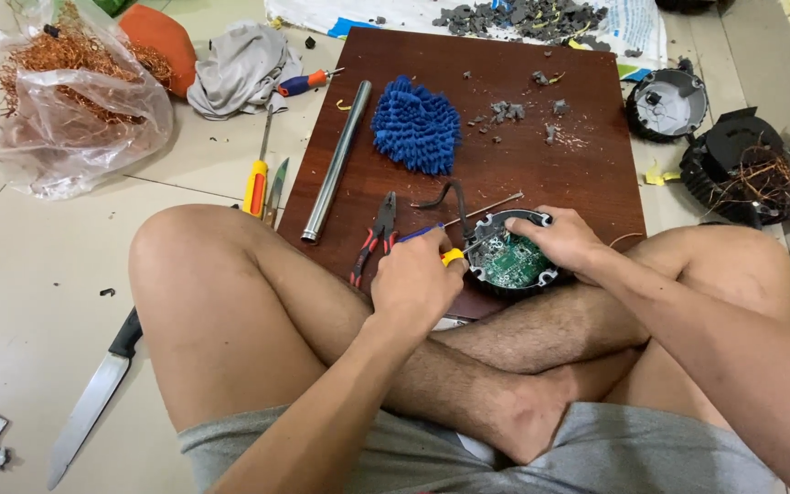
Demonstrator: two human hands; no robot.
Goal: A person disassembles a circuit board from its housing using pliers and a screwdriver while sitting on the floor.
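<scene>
The left hand [418, 279] gripped a yellow-handled screwdriver [453, 256] against the round black housing with a green circuit board [511, 259], which the right hand [561, 240] clasped on the brown wooden board [505, 174].

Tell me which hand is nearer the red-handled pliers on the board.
Left. The left hand, gripping a yellow-handled tool, sits just right of the pliers. The right hand is farther right, holding the round casing with the green circuit board.

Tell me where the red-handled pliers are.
In the head view, the red-handled pliers lie on the brown wooden board, left of centre, between the metal tube and the left hand.
</scene>
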